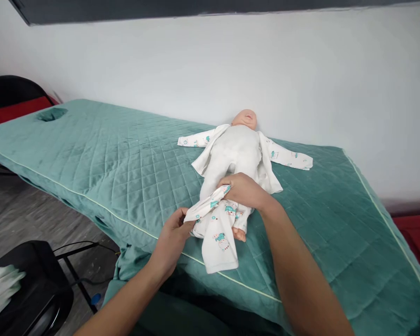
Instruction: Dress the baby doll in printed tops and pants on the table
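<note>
Near side of green bed (126, 140), right of its middle: printed pants (213, 254), bunched over the lower legs of a doll (236, 145). Pinching the pants at the left end of their upper edge with left hand (171, 239), thumb on top, fingers partly under the cloth. Gripping the far right end of that edge with right hand (244, 190), closed over the doll's legs; cannot tell the exact finger placement beneath. Edge drawn on a slant between both hands. Below it, one pant leg lying flat toward the near side of the bed; right of that, a foot (239, 234) showing past a cuff. Doll on its back, head at the far side by the wall (196, 60), with an open shirt (290, 157) at both sides of its body, sleeves spread left and right. Judge the pants light, thin and soft, probably a little stretchy; apt to fold, twist or snag on a foot, hardly fragile or slippery. Best taken by the upper edge, at both sides, fabric gathered; avoid tugging on a loose cuff. Off the bed, near left: black chair (44, 275) bearing white cloth (2, 285).
</note>
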`<move>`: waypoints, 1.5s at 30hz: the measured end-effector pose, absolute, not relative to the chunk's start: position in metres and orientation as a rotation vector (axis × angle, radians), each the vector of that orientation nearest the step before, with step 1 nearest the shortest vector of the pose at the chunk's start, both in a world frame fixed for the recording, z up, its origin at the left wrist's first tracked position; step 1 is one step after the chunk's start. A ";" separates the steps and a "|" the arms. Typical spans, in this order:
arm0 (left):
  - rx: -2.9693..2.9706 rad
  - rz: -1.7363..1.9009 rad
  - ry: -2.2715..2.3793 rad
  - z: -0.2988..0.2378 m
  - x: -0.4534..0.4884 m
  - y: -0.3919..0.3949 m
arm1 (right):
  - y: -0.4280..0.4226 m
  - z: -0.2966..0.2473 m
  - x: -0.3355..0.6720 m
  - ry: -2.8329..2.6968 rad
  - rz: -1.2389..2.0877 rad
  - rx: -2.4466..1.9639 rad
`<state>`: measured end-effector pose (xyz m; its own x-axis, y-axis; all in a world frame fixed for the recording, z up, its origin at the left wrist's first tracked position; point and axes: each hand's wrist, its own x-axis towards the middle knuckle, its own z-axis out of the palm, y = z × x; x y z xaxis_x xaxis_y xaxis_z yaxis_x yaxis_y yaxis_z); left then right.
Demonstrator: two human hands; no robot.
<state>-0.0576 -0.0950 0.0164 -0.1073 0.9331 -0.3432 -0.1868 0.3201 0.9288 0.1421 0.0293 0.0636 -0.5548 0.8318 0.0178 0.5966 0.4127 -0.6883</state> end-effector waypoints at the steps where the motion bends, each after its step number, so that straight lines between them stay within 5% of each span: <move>1: 0.775 1.109 1.321 0.017 -0.058 -0.093 | 0.029 0.064 0.142 -2.309 0.913 -1.228; 25: 1.148 1.346 1.134 0.011 -0.073 0.000 | 0.030 0.064 0.153 -2.030 1.290 -1.098; 45: 0.478 1.157 1.223 0.032 -0.046 -0.094 | 0.028 0.071 0.153 -2.177 1.306 -1.202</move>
